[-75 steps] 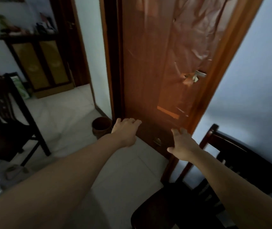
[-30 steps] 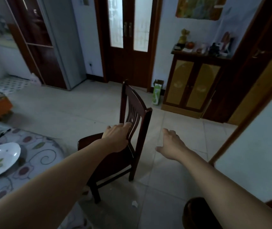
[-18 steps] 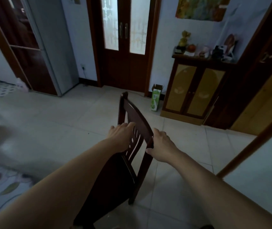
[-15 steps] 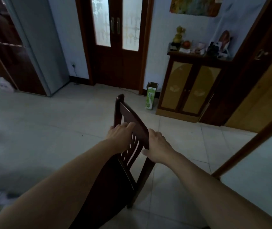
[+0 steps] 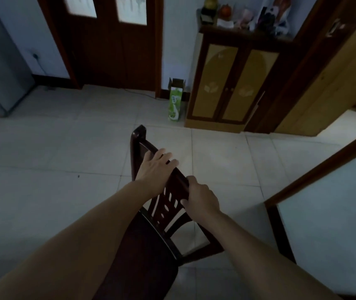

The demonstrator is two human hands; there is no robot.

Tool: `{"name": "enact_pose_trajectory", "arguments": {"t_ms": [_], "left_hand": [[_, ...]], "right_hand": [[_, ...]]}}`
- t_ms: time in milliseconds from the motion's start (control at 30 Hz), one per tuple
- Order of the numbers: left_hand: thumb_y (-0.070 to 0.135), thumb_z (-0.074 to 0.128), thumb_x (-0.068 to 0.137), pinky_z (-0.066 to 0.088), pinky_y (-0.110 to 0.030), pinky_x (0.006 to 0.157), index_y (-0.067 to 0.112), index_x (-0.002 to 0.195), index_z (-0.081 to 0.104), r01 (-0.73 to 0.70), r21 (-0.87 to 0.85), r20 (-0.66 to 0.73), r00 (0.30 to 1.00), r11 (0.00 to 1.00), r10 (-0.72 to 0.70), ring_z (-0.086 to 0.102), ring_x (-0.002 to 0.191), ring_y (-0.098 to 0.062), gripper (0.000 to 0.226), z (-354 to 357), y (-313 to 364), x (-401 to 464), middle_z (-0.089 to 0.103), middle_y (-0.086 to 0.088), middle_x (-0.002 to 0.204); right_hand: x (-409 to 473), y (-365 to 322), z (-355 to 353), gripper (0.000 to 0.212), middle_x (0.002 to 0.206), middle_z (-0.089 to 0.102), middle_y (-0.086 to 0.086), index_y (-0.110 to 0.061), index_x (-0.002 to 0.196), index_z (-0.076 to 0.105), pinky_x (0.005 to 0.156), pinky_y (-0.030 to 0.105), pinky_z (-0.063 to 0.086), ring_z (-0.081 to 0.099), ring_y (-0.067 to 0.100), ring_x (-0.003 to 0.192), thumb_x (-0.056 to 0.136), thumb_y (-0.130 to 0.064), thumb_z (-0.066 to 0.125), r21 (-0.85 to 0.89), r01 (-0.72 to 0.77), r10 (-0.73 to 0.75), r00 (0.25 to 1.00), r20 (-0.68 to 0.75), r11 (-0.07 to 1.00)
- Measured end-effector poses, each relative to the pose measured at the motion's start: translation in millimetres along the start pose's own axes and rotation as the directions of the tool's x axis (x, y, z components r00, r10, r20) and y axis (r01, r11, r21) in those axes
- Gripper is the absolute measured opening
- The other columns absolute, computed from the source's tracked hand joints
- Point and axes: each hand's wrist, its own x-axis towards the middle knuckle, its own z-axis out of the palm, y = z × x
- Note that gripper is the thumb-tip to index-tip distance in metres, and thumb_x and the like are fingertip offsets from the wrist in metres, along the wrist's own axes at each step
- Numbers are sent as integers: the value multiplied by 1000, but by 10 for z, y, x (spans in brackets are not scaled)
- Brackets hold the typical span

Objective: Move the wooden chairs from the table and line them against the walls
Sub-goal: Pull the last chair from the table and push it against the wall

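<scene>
A dark wooden chair (image 5: 151, 245) stands on the tiled floor right in front of me, its slatted back rising toward the centre of the view. My left hand (image 5: 154, 167) is closed over the top rail of the backrest near its middle. My right hand (image 5: 200, 201) grips the right end of the same rail and the side post below it. The seat lies under my forearms and its legs are hidden.
A yellow-panelled cabinet (image 5: 231, 83) with ornaments on top stands against the far wall, a green carton (image 5: 175, 102) on the floor beside it. Dark double doors (image 5: 112, 40) are to its left. A pale wall with a wooden frame (image 5: 324, 169) juts in at the right.
Half a second ago both hands held the backrest as now. My view has tilted down and come closer to the chair, and the chair sits lower and nearer in the frame.
</scene>
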Motion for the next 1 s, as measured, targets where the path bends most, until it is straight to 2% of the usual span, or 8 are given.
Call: {"name": "enact_pose_trajectory", "arguments": {"t_ms": [67,133,267,467,533,667,800,1000], "left_hand": [[21,55,89,23,-44,113,21,121,50,-47,41,-35,998,998,49,35,133,-21,33,27,-24,115,49,-2,131],[22,54,89,29,-38,108,19,109,53,-111,93,-56,992,989,117,48,117,-21,21,29,-43,185,56,-1,115],[20,58,89,38,-31,96,17,109,54,-273,191,-38,958,943,284,56,101,-18,21,-34,-116,270,60,1,108],[16,63,86,43,-29,71,19,108,53,-394,205,126,918,896,375,57,98,-16,24,-193,-296,276,59,3,105],[18,63,85,43,-28,70,20,106,54,-403,206,152,913,892,378,57,97,-16,22,-249,-327,231,59,4,102],[15,59,87,44,-30,68,18,103,55,-416,234,138,909,879,394,59,96,-18,17,-414,-339,160,59,1,101],[11,58,85,52,-36,73,18,97,53,-442,254,100,897,860,431,60,93,-20,15,-620,-238,193,59,1,98],[6,57,86,52,-39,76,15,99,53,-514,285,63,852,809,519,61,95,-23,17,-877,281,451,59,-3,101]], "right_hand": [[80,-5,-1,35,106,65,12,-10,120,46,67,32,49,64,29,91,89,-16,60,-11,-19,19,1000,-21,1000],[111,-2,19,28,104,65,11,-10,111,52,67,30,48,64,29,91,87,-21,63,-3,-43,43,999,-33,999],[87,-25,64,24,98,66,8,-11,103,56,67,28,46,66,27,88,87,-28,63,-28,-74,70,989,-128,997],[59,-141,68,17,87,63,4,-13,96,56,66,27,43,61,24,76,85,-25,63,-31,-11,6,991,-133,999],[18,-193,59,15,85,61,4,-15,93,54,65,26,40,54,22,72,84,-24,63,-32,1,-5,991,-135,999],[-61,-282,-43,18,92,66,5,-12,97,58,63,26,39,55,21,72,83,-22,64,-43,26,-33,987,-154,999],[-162,-241,-235,13,77,57,1,-17,81,49,60,26,44,55,19,67,80,-16,62,-34,1,-8,979,-206,999],[-349,130,-558,16,73,52,-1,-17,78,46,58,25,38,50,19,64,79,-17,61,-9,-79,72,946,-315,997]]}}
